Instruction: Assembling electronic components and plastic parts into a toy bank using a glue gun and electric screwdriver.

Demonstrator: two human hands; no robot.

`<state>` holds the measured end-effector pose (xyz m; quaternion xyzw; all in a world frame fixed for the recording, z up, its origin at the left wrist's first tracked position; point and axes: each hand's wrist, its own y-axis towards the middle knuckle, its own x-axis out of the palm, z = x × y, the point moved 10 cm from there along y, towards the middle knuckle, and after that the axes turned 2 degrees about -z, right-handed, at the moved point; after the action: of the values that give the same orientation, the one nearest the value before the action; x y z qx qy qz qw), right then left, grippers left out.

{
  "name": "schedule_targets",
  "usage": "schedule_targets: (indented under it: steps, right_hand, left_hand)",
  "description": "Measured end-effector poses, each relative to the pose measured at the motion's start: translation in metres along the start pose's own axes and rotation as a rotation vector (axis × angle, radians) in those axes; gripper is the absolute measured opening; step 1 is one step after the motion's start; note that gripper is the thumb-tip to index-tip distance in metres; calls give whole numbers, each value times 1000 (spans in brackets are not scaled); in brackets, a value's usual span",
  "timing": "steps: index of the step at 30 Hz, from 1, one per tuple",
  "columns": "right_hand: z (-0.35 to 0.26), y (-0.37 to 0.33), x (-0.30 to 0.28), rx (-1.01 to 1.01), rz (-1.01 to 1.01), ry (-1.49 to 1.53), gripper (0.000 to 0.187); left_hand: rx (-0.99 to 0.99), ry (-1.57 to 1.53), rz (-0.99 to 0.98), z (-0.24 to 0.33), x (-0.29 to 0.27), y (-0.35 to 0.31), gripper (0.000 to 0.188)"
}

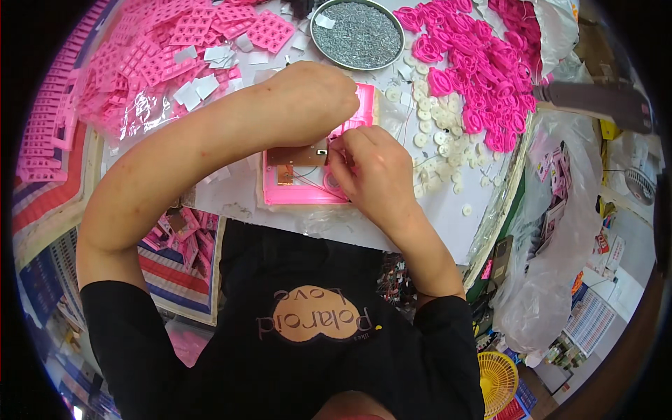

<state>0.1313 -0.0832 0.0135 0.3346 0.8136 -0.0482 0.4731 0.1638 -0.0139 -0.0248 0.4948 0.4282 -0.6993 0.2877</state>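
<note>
Wiring work seems in hand at the brown board (294, 155) in the pink casing (301, 194), near the table's (441, 217) front edge; the right hand's (374, 164) fingers curl beside it, the left hand's (315, 98) are hidden, and neither grip can be told. The next move likely calls for keeping thin wires (305, 173) clear. A metal dish (358, 35) sits at the far edge, a yellow basket (498, 381) below the right.

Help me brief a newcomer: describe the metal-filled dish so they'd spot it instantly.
Find the white tabletop. At its far side, between the left pink heap and right pink heap, sits the round dish. Its grey metal pieces set it apart from both.
</note>
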Motion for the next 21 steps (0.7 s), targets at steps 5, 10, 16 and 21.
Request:
schedule_targets:
  steps: [5, 10, 16, 21]
  right_hand:
    - [2, 0, -5, 42, 13, 22, 11]
    - [7, -1, -3, 87, -35, -19, 10]
    - [2, 16, -7, 105, -106, -77, 9]
    - [-6, 24, -18, -84, 44, -102, 8]
  left_hand:
    - [140, 97, -86, 26, -10, 3, 18]
    - [111, 54, -145, 25, -6, 10, 17]
    - [-106, -50, -27, -7, -30, 7, 10]
    - [15, -151, 50, -24, -16, 2, 12]
